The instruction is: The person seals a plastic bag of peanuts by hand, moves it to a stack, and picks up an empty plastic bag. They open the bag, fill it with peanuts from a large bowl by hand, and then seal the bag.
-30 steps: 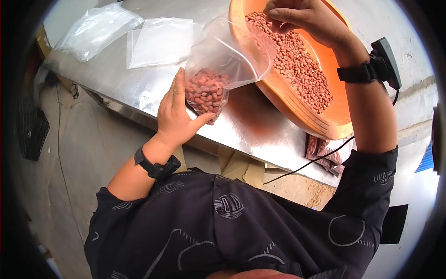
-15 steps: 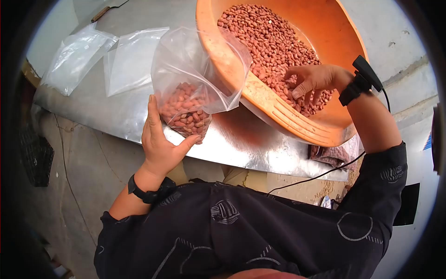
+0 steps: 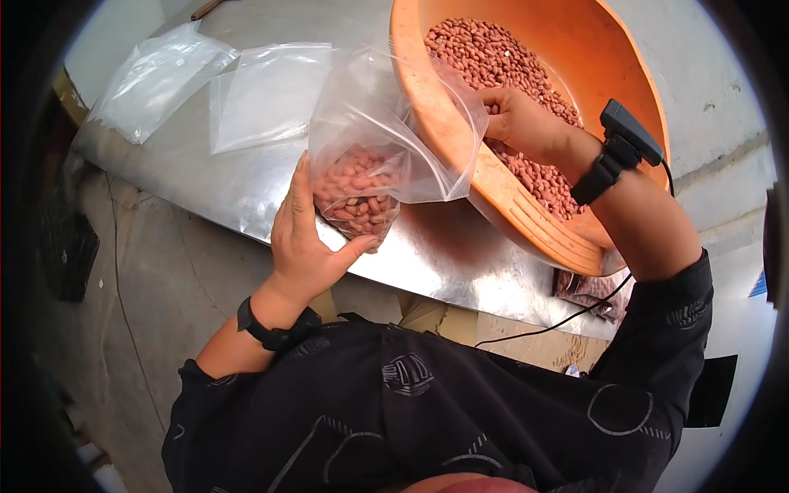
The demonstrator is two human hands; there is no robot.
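A clear zip bag (image 3: 427, 156) partly filled with red-skinned peanuts (image 3: 357, 193) rests upright on the metal table, its mouth gaping toward the tub. Around the bag's lower left side curves my left hand (image 3: 308, 246), thumb at the bottom and fingers along the side, holding it. My right hand (image 3: 526, 123) is above the rim of the orange tub (image 3: 436, 107), close to the bag's mouth. Its fingers are curled closed, with a few peanuts showing at the tips; how many lie inside is hidden. More loose peanuts (image 3: 493, 53) fill the tub's bottom.
Empty clear bags (image 3: 164, 78) and another flat clear bag (image 3: 267, 99) lie on the metal table (image 3: 205, 177) to the left. A filled bag (image 3: 588, 292) sits under the tub's near edge. A black cable (image 3: 559, 316) runs to my right wrist. A wooden handle (image 3: 205, 8) shows at the top.
My right hand has lifted from the peanuts in the tub and moved left toward the bag's mouth, fingers now closed. My left hand still holds the bag; the whole view has shifted slightly.
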